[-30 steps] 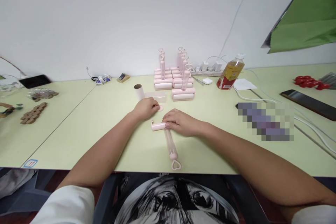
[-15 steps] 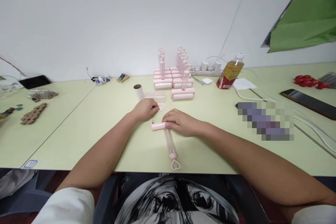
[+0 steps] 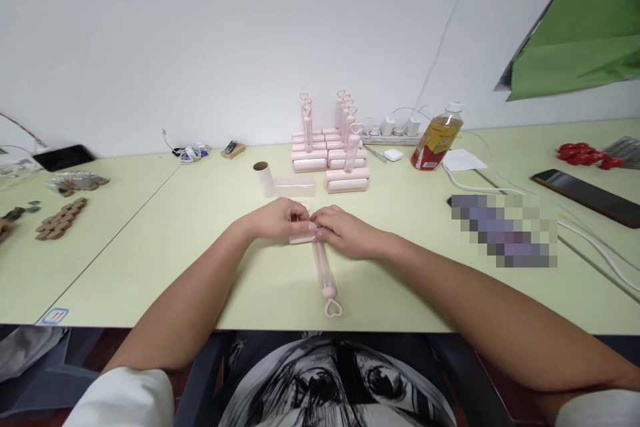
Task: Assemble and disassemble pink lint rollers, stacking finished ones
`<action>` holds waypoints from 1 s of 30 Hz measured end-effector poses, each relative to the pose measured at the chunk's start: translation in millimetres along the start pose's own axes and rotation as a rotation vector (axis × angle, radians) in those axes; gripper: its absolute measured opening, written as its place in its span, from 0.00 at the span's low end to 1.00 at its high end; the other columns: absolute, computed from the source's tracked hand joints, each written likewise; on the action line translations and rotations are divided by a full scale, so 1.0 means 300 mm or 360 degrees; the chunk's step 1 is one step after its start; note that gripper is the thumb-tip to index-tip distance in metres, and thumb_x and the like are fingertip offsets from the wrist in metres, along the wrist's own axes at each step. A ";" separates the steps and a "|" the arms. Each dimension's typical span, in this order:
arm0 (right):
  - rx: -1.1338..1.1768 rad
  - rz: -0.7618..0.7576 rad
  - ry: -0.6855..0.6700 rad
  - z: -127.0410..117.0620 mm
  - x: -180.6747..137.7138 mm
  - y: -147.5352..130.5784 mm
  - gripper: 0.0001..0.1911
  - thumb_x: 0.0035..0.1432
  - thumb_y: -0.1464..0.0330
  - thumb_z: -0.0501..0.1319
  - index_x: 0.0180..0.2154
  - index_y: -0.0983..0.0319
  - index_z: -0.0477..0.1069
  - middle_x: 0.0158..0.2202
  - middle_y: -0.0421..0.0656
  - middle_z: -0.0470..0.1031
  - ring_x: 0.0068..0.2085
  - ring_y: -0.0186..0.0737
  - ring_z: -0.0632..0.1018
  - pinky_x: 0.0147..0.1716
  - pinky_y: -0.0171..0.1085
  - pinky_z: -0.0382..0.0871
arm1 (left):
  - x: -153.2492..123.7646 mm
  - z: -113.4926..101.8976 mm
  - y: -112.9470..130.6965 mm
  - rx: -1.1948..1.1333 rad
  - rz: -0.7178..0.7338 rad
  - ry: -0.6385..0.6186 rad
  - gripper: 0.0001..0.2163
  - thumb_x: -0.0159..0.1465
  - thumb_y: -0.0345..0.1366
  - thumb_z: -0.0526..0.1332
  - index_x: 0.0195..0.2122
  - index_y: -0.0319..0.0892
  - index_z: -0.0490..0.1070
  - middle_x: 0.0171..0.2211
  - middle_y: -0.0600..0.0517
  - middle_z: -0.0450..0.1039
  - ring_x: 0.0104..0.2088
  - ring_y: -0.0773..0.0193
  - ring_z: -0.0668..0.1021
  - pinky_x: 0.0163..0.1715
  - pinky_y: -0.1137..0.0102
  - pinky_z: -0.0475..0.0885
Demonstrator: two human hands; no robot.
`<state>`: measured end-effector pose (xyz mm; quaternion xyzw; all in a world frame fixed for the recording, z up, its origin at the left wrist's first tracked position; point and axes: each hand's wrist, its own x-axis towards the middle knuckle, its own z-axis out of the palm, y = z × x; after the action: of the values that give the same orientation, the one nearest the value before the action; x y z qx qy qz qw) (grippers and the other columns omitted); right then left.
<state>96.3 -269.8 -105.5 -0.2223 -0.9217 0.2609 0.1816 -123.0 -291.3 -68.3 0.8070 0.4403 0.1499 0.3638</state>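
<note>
A lint roller (image 3: pixel 325 273) with a pink head, a clear handle and a heart-shaped loop lies on the table, its loop toward me. My right hand (image 3: pixel 345 230) is closed around the right part of the head, thumb near the handle's joint. Against the left part of the head, my left hand (image 3: pixel 283 219) is closed with its thumb laid across it. The fingers of both hands hide most of the head. Just behind the left hand, a small pale pink disc (image 3: pixel 307 205) partly shows. Beyond it are an upright white paper roll (image 3: pixel 265 180) and a clear plastic cover (image 3: pixel 295 187).
Several pink lint rollers (image 3: pixel 349 180) stand upright at the back. To their right are a drink bottle (image 3: pixel 436 140), a power strip (image 3: pixel 393 140) and white cables. A dark phone (image 3: pixel 585 197) lies far right. Brown pieces (image 3: pixel 61 219) are grouped far left.
My left hand has come back toward me from the pink disc and now rests on the left part of the roller's head. My right hand has stayed on the head.
</note>
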 end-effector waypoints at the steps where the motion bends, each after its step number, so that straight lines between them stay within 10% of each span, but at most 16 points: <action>1: 0.0018 0.0027 0.0028 0.001 -0.001 0.002 0.10 0.65 0.69 0.53 0.35 0.62 0.72 0.47 0.51 0.73 0.51 0.49 0.71 0.53 0.51 0.64 | -0.002 0.007 0.007 0.0001 0.0002 -0.0083 0.16 0.61 0.50 0.61 0.29 0.41 0.72 0.24 0.55 0.65 0.24 0.69 0.65 0.24 0.72 0.58; 8: 0.0373 0.0287 0.0817 0.017 0.004 0.021 0.21 0.60 0.64 0.61 0.54 0.57 0.63 0.64 0.52 0.57 0.63 0.52 0.63 0.55 0.54 0.65 | 0.015 0.023 0.003 -0.0215 0.0017 0.0225 0.15 0.61 0.47 0.62 0.26 0.41 0.67 0.22 0.57 0.60 0.23 0.71 0.62 0.23 0.73 0.57; 14: 0.1145 0.0643 0.0574 -0.021 0.008 0.004 0.40 0.54 0.57 0.65 0.62 0.55 0.49 0.30 0.36 0.72 0.23 0.34 0.71 0.21 0.34 0.67 | 0.041 0.031 -0.010 -0.0543 0.0035 0.0816 0.15 0.56 0.45 0.67 0.27 0.39 0.67 0.23 0.55 0.68 0.23 0.71 0.66 0.25 0.73 0.59; 22: 0.0673 0.0400 0.0403 -0.051 -0.010 0.034 0.14 0.60 0.60 0.60 0.43 0.62 0.72 0.29 0.40 0.72 0.29 0.36 0.73 0.29 0.36 0.67 | 0.012 -0.005 0.016 -0.0975 0.0114 0.0531 0.18 0.49 0.43 0.72 0.31 0.40 0.67 0.29 0.52 0.72 0.30 0.64 0.76 0.28 0.71 0.68; 30: 0.0309 -0.0188 0.0396 -0.038 -0.021 0.025 0.17 0.68 0.59 0.51 0.48 0.62 0.70 0.46 0.51 0.75 0.46 0.47 0.75 0.46 0.45 0.68 | -0.013 -0.009 0.081 -0.1230 0.0015 0.0277 0.19 0.50 0.41 0.69 0.41 0.41 0.69 0.27 0.53 0.72 0.25 0.66 0.75 0.26 0.70 0.68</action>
<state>109.1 -262.5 -102.0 -0.1797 -0.8740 0.3082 0.3299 -112.2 -301.7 -48.5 0.5970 0.3769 0.3741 0.6013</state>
